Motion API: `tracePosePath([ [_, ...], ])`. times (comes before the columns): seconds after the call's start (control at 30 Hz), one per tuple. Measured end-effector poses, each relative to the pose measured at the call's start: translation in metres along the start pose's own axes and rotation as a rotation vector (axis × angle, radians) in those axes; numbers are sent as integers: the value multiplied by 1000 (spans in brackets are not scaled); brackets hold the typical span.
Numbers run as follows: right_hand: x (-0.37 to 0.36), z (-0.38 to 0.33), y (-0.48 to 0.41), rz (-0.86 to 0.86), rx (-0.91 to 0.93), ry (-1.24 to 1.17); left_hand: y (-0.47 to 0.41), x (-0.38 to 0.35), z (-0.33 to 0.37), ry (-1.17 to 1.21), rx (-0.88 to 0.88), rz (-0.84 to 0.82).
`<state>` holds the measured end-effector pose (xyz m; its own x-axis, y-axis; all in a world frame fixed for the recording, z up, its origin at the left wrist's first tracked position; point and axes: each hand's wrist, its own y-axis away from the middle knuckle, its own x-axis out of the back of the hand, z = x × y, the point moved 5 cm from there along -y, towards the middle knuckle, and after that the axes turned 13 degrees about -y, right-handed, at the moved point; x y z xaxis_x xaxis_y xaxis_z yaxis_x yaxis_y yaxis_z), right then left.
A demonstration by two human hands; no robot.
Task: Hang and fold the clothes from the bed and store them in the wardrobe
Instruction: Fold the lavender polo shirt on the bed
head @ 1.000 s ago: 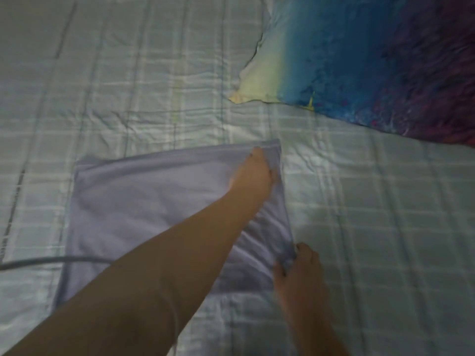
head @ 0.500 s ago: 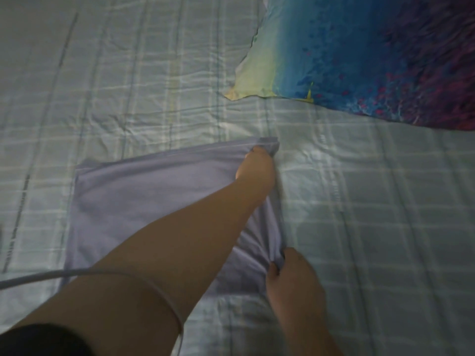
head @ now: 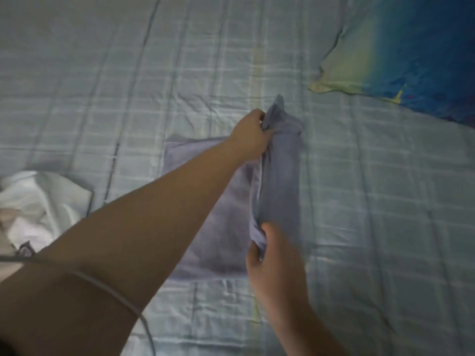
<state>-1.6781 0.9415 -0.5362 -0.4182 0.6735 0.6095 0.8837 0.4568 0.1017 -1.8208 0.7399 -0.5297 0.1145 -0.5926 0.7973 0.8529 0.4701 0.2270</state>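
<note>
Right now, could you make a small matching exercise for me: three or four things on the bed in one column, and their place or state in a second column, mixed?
Things
1. lilac garment
2. pillow
3. white clothes
4. left hand

Places or states
A. at the left edge, crumpled
B. top right corner, blue and yellow
C. pinching the garment's far corner
D. middle of the bed, right edge lifted

Pairs: 1-D, 2-B, 3-A, 4-C

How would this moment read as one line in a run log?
step: folding | left hand: grips lavender garment far corner | right hand: grips near corner | edge lifted off bed
</note>
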Motion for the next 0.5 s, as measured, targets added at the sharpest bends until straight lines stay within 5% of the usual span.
tracePosePath([
  [0.23,-119,-76,17,-76,77,-13,28,74,-150,209,98,86],
  [0.5,-205,-90,44,-220,36,156,42,70,-261,318,199,25],
])
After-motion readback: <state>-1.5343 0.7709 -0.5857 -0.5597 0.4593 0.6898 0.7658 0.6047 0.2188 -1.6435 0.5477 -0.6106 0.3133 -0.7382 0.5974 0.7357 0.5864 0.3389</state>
